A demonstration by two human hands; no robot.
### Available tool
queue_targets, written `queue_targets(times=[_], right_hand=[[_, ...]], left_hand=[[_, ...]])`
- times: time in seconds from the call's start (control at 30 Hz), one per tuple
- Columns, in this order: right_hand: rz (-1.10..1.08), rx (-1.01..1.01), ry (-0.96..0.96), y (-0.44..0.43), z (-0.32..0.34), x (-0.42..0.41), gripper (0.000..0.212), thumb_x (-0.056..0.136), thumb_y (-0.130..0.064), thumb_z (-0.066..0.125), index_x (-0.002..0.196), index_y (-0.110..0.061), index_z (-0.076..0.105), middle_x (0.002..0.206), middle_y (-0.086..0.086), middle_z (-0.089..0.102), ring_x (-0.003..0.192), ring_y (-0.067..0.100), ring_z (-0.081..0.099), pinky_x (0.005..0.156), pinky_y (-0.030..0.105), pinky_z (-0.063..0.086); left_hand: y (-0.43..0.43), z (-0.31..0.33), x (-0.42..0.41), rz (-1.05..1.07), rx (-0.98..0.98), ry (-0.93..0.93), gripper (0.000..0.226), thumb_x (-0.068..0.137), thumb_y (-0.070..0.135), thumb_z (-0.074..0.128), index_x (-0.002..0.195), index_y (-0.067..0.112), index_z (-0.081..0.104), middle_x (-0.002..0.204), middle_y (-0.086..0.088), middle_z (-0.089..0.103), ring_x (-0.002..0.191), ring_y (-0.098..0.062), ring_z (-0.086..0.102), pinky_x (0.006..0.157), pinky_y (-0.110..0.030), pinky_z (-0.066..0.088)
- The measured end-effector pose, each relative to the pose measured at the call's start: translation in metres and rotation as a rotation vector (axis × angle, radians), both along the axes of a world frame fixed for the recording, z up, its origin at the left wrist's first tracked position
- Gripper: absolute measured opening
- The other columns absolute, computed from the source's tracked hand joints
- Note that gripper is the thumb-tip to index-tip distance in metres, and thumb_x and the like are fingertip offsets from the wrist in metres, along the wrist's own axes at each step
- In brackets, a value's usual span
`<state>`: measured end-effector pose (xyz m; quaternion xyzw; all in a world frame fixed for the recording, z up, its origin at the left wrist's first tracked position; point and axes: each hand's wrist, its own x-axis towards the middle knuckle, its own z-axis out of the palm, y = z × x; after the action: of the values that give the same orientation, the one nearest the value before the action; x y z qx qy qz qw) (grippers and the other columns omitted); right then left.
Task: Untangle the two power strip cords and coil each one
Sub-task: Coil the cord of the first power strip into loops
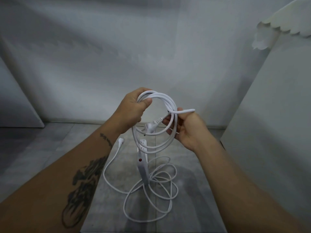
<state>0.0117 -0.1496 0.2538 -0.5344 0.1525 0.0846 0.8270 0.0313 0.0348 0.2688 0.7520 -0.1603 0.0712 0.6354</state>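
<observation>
I hold a coiled white cord (165, 100) up in front of me. My left hand (133, 108) is shut around the top of its loops. My right hand (186, 128) pinches the cord at the coil's right side, where a short bend sticks out to the right. The coil's plug (150, 127) hangs inside the loops. A white power strip (143, 165) with a red switch hangs below the coil. On the floor lies the second cord (156, 187) in loose tangled loops, its plug (120, 141) out to the left.
The floor is grey tile (50, 148). A white wall (117, 56) stands behind, a white panel (269, 115) rises at the right, and a white scalloped wing shape (286, 24) hangs at the top right.
</observation>
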Motion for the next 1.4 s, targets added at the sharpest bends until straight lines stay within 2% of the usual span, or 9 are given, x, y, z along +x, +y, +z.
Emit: queue_targets(times=[0.13, 0.23, 0.37, 0.47, 0.63, 0.77, 0.9, 1.13, 1.4], right_hand=[[-0.108, 0.072, 0.025, 0.002, 0.006, 0.004, 0.023, 0.096, -0.014, 0.049, 0.081, -0.007, 0.065, 0.056, 0.007, 0.068, 0.05, 0.021, 0.069, 0.057, 0.032, 0.056], [-0.103, 0.061, 0.021, 0.003, 0.006, 0.005, 0.02, 0.098, -0.014, 0.049, 0.085, -0.008, 0.063, 0.056, 0.007, 0.066, 0.045, 0.018, 0.065, 0.058, 0.033, 0.055], [0.117, -0.132, 0.039, 0.001, 0.008, 0.003, 0.016, 0.086, -0.009, 0.053, 0.078, -0.012, 0.067, 0.068, 0.006, 0.064, 0.057, 0.023, 0.063, 0.077, 0.041, 0.055], [0.217, -0.255, 0.049, 0.005, 0.014, -0.003, 0.023, 0.085, -0.018, 0.047, 0.073, -0.013, 0.065, 0.071, 0.006, 0.063, 0.067, 0.026, 0.062, 0.076, 0.037, 0.051], [0.381, -0.158, -0.112, -0.003, 0.017, -0.018, 0.042, 0.093, -0.048, 0.045, 0.084, -0.011, 0.062, 0.076, 0.009, 0.066, 0.075, 0.027, 0.067, 0.081, 0.047, 0.048], [0.205, -0.393, -0.156, 0.011, 0.016, -0.015, 0.013, 0.086, -0.024, 0.068, 0.085, -0.013, 0.061, 0.063, 0.005, 0.057, 0.064, 0.021, 0.067, 0.075, 0.048, 0.049], [0.272, -0.263, -0.159, 0.009, 0.01, -0.013, 0.007, 0.092, -0.006, 0.062, 0.091, -0.008, 0.055, 0.072, 0.011, 0.059, 0.065, 0.02, 0.068, 0.08, 0.052, 0.058], [0.232, -0.809, -0.278, 0.006, 0.005, -0.01, 0.02, 0.089, -0.003, 0.059, 0.101, -0.019, 0.052, 0.1, 0.013, 0.058, 0.082, 0.026, 0.07, 0.064, 0.041, 0.063], [0.307, -1.294, -0.467, -0.014, 0.011, -0.013, 0.007, 0.088, -0.018, 0.059, 0.089, -0.02, 0.065, 0.078, 0.004, 0.07, 0.066, 0.02, 0.069, 0.061, 0.038, 0.06]], left_hand=[[-0.002, -0.002, -0.003, -0.044, 0.094, -0.031, 0.02, 0.097, 0.015, 0.052, 0.104, 0.029, 0.065, 0.054, 0.016, 0.049, 0.044, -0.005, 0.035, 0.042, -0.021, 0.032], [-0.001, -0.001, -0.003, -0.06, 0.121, -0.043, 0.02, 0.097, 0.016, 0.051, 0.105, 0.029, 0.064, 0.054, 0.017, 0.05, 0.044, -0.003, 0.037, 0.043, -0.018, 0.033], [0.002, -0.002, -0.001, 0.065, 0.21, -0.098, 0.017, 0.096, 0.021, 0.053, 0.104, 0.03, 0.065, 0.061, 0.022, 0.055, 0.052, -0.001, 0.046, 0.051, -0.021, 0.035], [0.0, -0.002, -0.001, 0.154, 0.219, -0.114, 0.015, 0.095, 0.023, 0.054, 0.1, 0.032, 0.065, 0.075, 0.016, 0.061, 0.063, -0.009, 0.053, 0.056, -0.029, 0.043], [-0.006, 0.002, 0.001, 0.272, 0.254, -0.152, 0.016, 0.094, 0.024, 0.054, 0.096, 0.037, 0.062, 0.091, 0.008, 0.066, 0.084, -0.015, 0.06, 0.074, -0.031, 0.048], [-0.013, 0.005, 0.003, 0.267, 0.243, -0.147, 0.017, 0.094, 0.025, 0.053, 0.094, 0.039, 0.062, 0.088, 0.014, 0.065, 0.083, -0.011, 0.059, 0.074, -0.03, 0.048], [-0.01, 0.006, 0.005, 0.275, 0.18, -0.063, 0.016, 0.093, 0.026, 0.055, 0.092, 0.039, 0.064, 0.078, 0.013, 0.061, 0.069, -0.012, 0.054, 0.06, -0.03, 0.043], [-0.012, 0.006, 0.007, 0.299, 0.155, 0.032, 0.012, 0.092, 0.026, 0.057, 0.093, 0.034, 0.065, 0.076, 0.008, 0.058, 0.066, -0.013, 0.051, 0.059, -0.03, 0.042], [0.002, 0.009, 0.013, 0.35, 0.093, 0.157, 0.014, 0.079, 0.027, 0.064, 0.086, 0.018, 0.072, 0.06, 0.0, 0.048, 0.053, -0.019, 0.04, 0.057, -0.035, 0.035]])
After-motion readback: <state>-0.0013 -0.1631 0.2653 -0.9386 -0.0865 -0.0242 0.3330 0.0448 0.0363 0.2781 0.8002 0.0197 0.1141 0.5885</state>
